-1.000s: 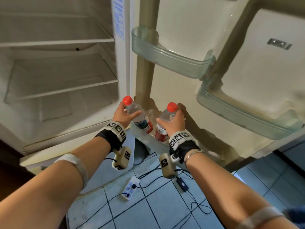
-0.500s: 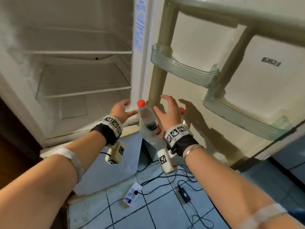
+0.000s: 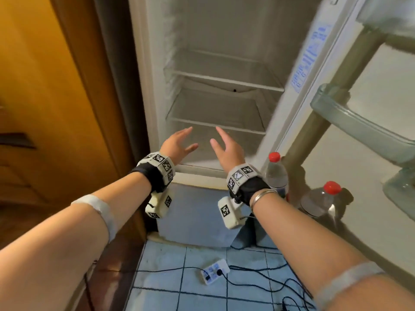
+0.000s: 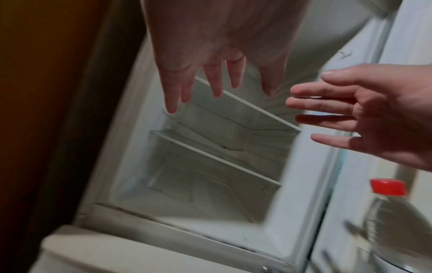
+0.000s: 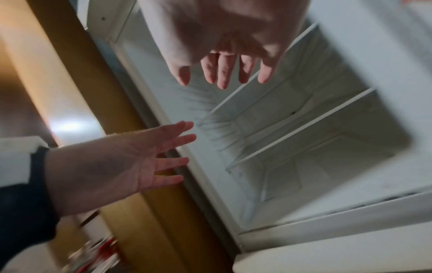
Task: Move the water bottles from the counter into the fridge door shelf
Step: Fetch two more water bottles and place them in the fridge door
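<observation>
Head view looks down and forward from above both forearms into the open fridge (image 3: 215, 104), set well back; left wrist view sits close behind its fingers (image 4: 215, 81), facing the fridge interior from lower left; right wrist view likewise, tilted; all three share the fridge's shelves.

A home kitchen. An open white fridge (image 3: 215, 90) with bare glass shelves (image 3: 224, 80) stands beside a yellow-brown wooden cabinet (image 3: 51, 97). Its door (image 3: 370, 142) carries clear racks and two red-capped bottles (image 3: 276, 176). The floor is blue tile (image 3: 179, 277), with a power strip (image 3: 215, 270) and loose black cords (image 3: 258, 281) lying across it.
</observation>
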`<state>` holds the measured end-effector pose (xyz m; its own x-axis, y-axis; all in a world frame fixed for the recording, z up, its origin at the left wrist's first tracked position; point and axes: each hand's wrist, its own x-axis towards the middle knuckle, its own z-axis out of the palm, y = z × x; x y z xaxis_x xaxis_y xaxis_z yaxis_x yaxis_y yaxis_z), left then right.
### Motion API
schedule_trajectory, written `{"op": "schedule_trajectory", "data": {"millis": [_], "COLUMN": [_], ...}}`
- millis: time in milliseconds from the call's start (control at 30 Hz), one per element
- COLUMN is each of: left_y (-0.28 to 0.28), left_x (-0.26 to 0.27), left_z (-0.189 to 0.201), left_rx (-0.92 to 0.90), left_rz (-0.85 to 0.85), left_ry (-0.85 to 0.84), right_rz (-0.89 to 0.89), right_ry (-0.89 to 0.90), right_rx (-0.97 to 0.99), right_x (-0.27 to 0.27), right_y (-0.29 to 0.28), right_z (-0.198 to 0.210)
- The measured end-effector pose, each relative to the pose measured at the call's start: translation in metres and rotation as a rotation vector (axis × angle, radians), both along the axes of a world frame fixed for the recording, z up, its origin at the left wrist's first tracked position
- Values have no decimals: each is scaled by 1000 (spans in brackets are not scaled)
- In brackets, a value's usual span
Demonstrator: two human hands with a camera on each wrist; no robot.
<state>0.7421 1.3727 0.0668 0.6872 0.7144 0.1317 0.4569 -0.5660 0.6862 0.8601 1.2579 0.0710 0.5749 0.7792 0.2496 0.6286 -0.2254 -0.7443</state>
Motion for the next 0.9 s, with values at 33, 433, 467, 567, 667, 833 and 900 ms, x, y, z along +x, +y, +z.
{"op": "schedule_trajectory", "data": {"millis": [33,433,467,567,667,833,900], "left_y": [2,-62,-72,-109,-155,-234,-269], "left_x": [-15,-211,-228,-286,-338,-417,-449], "left_z": [-1,-3,-2,1,5,12,13], "left_rx": [1,-45,-39,-66,-30,-16,-29], "left_rz": [40,654,689,808,921,1067,1127], "left_ry": [6,65,68,51,11,35,38], "right_rz": [56,675,721,880,1047,1247,1316], "right_ry": [0,-125,-125,-120,-94,-105,-111], "right_rx": [-18,-163,-153,-100,-56,-10,5], "right_x": [-8,-168,-185,-241,-299,-397,-435], "right_y": [9,37,36,28,10,-43,-68], "right_z": [-2,-8,-8,-5,-3,-5,-5]}}
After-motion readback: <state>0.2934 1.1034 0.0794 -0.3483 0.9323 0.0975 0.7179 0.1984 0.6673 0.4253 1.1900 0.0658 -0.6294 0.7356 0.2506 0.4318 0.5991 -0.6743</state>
